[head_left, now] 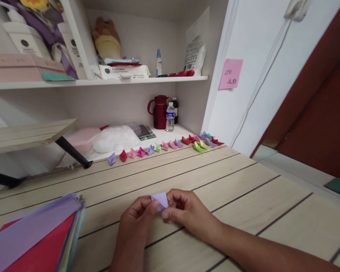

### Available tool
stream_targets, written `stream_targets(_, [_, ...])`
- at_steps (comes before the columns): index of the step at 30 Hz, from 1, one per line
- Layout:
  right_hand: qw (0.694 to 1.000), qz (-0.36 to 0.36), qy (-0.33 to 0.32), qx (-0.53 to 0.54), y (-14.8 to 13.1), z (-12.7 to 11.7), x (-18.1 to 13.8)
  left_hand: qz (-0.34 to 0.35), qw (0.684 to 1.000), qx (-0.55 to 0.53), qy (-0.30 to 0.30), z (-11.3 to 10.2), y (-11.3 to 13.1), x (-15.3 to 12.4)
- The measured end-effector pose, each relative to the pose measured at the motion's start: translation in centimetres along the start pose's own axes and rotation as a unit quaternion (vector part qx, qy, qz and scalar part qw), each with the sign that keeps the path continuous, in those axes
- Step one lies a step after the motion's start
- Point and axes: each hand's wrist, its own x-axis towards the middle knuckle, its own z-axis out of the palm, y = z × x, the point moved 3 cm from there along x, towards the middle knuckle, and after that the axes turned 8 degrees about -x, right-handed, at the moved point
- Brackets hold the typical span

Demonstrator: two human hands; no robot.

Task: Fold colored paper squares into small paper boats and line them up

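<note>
A small folded piece of lilac paper (161,199) is held up over the table between both hands. My left hand (138,213) pinches its left edge, with the thumb in front. On the other side, my right hand (185,209) has its curled fingers and thumb at the paper's right edge; how firmly they grip is partly hidden. Farther back, a row of folded paper boats (141,152) in purple, red, pink and green lines the table's rear edge. More boats (200,146) cluster at its right end.
A stack of coloured paper sheets (42,234) lies at the left front. Behind it stands a small wooden riser (31,132) on black legs. At the back are a dark red jug (160,113), a water bottle (170,118) and a white plastic bag (116,139).
</note>
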Motion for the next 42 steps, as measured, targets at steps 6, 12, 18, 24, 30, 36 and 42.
stream_targets(6, [0.996, 0.055, 0.007, 0.064, 0.5, 0.2, -0.1, 0.004, 1.0, -0.007, -0.006, 0.1, -0.5, 0.1])
stream_targets(12, [0.99, 0.075, -0.003, 0.12, 0.8, 0.6, 0.2, 0.003, 0.999, -0.035, -0.012, 0.5, -0.1, 0.1])
stream_targets(18, [0.991, 0.089, -0.006, 0.1, 0.9, 1.0, 0.1, -0.014, 0.999, -0.03, -0.011, 0.3, 0.3, -0.2])
stream_targets(24, [0.994, 0.083, -0.018, 0.071, 0.8, 1.0, -0.3, -0.049, 0.998, -0.032, -0.023, 0.1, 0.2, -0.3])
stream_targets(30, [0.995, 0.067, -0.015, 0.071, 0.9, 0.8, -0.1, -0.053, 0.997, -0.05, -0.032, 0.0, -0.2, 0.0])
stream_targets(36, [0.989, 0.052, 0.078, 0.113, 0.7, 0.2, 0.4, 0.005, 0.997, -0.066, -0.036, 0.5, -0.5, 0.6])
stream_targets(42, [0.989, 0.058, 0.07, 0.117, 0.3, 0.2, 0.2, 0.015, 0.999, -0.042, -0.03, 1.0, -0.7, -0.6])
